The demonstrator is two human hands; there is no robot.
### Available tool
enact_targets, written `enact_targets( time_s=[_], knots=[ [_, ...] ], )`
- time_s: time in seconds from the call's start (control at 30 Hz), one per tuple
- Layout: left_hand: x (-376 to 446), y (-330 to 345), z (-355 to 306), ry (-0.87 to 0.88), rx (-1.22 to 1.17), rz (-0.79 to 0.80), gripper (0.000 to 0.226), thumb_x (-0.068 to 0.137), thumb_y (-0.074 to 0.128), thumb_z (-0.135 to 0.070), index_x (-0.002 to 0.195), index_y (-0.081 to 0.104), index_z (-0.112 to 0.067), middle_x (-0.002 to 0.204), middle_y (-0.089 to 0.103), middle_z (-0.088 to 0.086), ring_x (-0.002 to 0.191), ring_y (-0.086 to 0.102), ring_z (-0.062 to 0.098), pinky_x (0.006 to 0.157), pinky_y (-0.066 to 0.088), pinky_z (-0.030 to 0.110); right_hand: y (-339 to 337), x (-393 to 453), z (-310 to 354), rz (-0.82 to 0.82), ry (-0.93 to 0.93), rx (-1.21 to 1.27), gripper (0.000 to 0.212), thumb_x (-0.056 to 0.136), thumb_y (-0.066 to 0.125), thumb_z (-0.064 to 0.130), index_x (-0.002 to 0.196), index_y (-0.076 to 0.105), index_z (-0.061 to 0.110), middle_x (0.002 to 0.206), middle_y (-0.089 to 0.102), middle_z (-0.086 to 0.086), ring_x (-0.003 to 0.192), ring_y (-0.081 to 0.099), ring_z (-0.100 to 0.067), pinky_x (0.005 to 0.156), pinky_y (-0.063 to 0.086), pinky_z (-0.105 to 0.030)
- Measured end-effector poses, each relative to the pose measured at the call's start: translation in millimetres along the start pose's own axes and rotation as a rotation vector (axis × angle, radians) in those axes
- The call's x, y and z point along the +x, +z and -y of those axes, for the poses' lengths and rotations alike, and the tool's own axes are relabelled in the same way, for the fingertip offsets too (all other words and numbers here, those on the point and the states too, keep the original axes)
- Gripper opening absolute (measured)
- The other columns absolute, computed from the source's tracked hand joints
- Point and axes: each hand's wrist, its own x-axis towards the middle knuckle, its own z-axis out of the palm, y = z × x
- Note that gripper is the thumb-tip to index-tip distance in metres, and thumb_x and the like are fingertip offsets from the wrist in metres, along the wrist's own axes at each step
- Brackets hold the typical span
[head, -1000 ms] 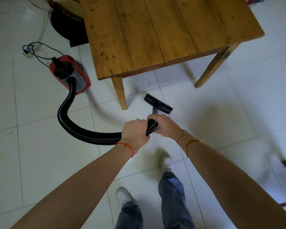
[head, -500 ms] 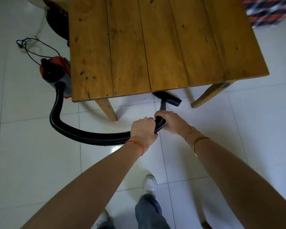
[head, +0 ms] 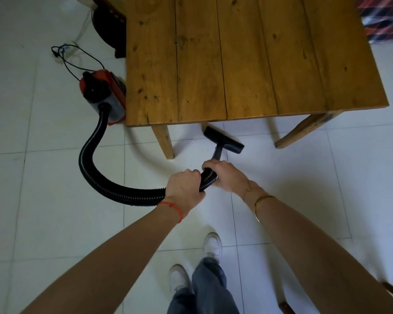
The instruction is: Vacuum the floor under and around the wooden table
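Both my hands wrapped around the ribbed black vacuum hose [head: 114,186], nozzle on the tiles at the bench's front edge.

Nearest, my white shoes [head: 211,244] stand on the pale tiled floor [head: 304,173]. My left hand [head: 184,189], red string at the wrist, has its fingers closed tight around the hose; my right hand [head: 225,175] clamps it just ahead. The flat black nozzle head [head: 224,140] touches the floor between two legs of the brown plank bench [head: 236,60]. The red canister vacuum [head: 102,96] sits beside the bench's left edge.
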Motion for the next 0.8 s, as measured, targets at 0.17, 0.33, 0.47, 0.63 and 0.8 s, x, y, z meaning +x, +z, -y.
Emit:
enact_targets(
  time_s=[0.17,0.33,0.47,0.63,0.8],
  knots=[
    [-38,14,30,-0.023,0.007,0.010,0.023,0.085,0.056,-0.029,0.103,0.055,-0.014,0.093,0.062,0.004,0.082,0.061,0.024,0.063,0.038,0.028,33,-5,36,0.015,-0.009,0.014,0.028,0.078,0.070,0.009,0.101,0.055,0.013,0.101,0.062,-0.005,0.085,0.060,-0.027,0.075,0.050,-0.035],
    [-76,29,55,-0.034,-0.006,0.028,0.022,0.084,0.055,-0.027,0.101,0.055,-0.013,0.091,0.061,0.005,0.077,0.058,0.023,0.062,0.039,0.028,65,-14,70,0.034,-0.019,0.014,0.029,0.079,0.071,0.009,0.103,0.056,0.012,0.104,0.063,-0.006,0.090,0.061,-0.025,0.075,0.042,-0.025],
    [-101,39,71,-0.027,0.006,0.036,0.023,0.084,0.056,-0.027,0.102,0.055,-0.012,0.094,0.062,0.006,0.083,0.061,0.025,0.064,0.039,0.028,86,-24,92,0.034,-0.021,0.019,0.029,0.080,0.070,0.009,0.105,0.057,0.011,0.104,0.064,-0.008,0.092,0.060,-0.025,0.075,0.044,-0.027],
    [-121,51,82,-0.014,0.015,0.032,0.022,0.085,0.055,-0.027,0.102,0.055,-0.013,0.092,0.061,0.004,0.082,0.061,0.024,0.064,0.040,0.029,104,-36,110,0.012,-0.031,0.031,0.027,0.079,0.069,0.008,0.103,0.057,0.011,0.100,0.063,-0.007,0.087,0.059,-0.028,0.075,0.050,-0.036],
    [-119,65,89,-0.030,0.001,-0.008,0.020,0.084,0.054,-0.026,0.100,0.054,-0.013,0.092,0.062,0.004,0.080,0.061,0.024,0.063,0.038,0.027,113,-30,110,-0.024,-0.055,0.007,0.026,0.079,0.068,0.007,0.103,0.057,0.008,0.100,0.062,-0.009,0.085,0.058,-0.027,0.076,0.050,-0.037]
  ],
)
